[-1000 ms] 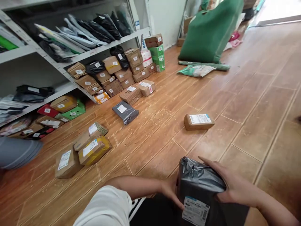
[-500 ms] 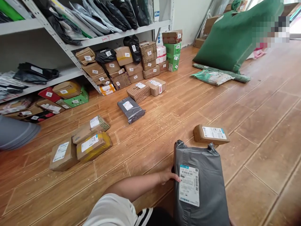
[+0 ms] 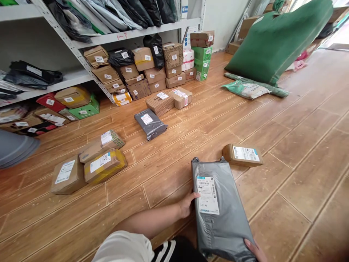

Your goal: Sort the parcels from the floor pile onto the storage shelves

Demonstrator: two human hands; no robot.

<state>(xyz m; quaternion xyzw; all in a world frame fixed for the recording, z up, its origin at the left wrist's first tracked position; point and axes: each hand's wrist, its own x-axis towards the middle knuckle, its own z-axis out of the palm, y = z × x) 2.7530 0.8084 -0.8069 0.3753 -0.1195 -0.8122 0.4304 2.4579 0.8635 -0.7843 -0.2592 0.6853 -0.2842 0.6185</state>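
Observation:
A long grey plastic mailer bag (image 3: 222,214) with a white label lies flat on the wooden floor in front of me. My left hand (image 3: 187,204) rests against its left edge, fingers curled along the side near the label. Only part of my right hand (image 3: 255,250) shows at the bottom edge, touching the bag's near right corner; its fingers are mostly out of view. A small brown box (image 3: 242,155) with a label lies just beyond the bag.
Metal shelves (image 3: 81,60) at the left hold dark mailers and stacked cardboard boxes (image 3: 152,69). Loose parcels (image 3: 89,163) and a grey mailer (image 3: 150,123) lie on the floor. A big green sack (image 3: 275,42) leans at the back right.
The grey bag went from held upright in both hands to lying flat on the floor, label up. My right hand slid down to its near corner.

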